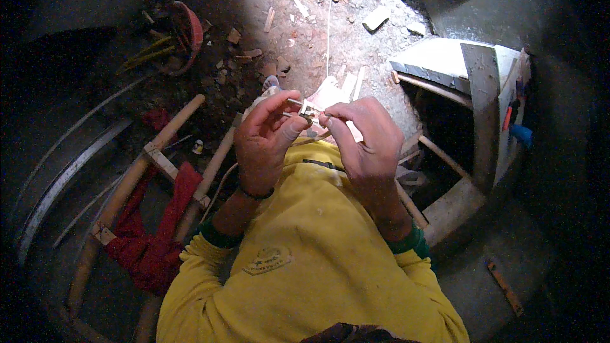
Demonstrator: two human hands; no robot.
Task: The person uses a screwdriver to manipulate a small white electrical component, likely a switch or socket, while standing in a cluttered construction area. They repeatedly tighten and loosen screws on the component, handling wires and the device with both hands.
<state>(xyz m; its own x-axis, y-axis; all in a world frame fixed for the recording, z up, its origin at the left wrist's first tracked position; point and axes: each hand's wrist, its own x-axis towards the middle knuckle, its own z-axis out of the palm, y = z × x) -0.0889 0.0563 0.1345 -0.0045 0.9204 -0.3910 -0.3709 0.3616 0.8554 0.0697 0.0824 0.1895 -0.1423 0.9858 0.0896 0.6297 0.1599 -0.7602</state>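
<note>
In front of my chest both hands work on a small electrical plug (309, 112), pale with metal pins pointing left. My left hand (265, 136) holds it between thumb and fingertips. From the other side my right hand (368, 136) pinches at the plug's inner end with thumb and forefinger. What lies between those right fingertips looks like a thin wire end, too small to make out surely. A light cord (311, 141) passes just below the hands.
A wooden ladder (117, 206) with red cloth (149, 254) over it lies at left. Beyond it sits a red basin (187, 32). At right stands a wooden frame (476, 111) with tools on it. Wood scraps and rubble litter the floor; a white cable (330, 19) runs across it.
</note>
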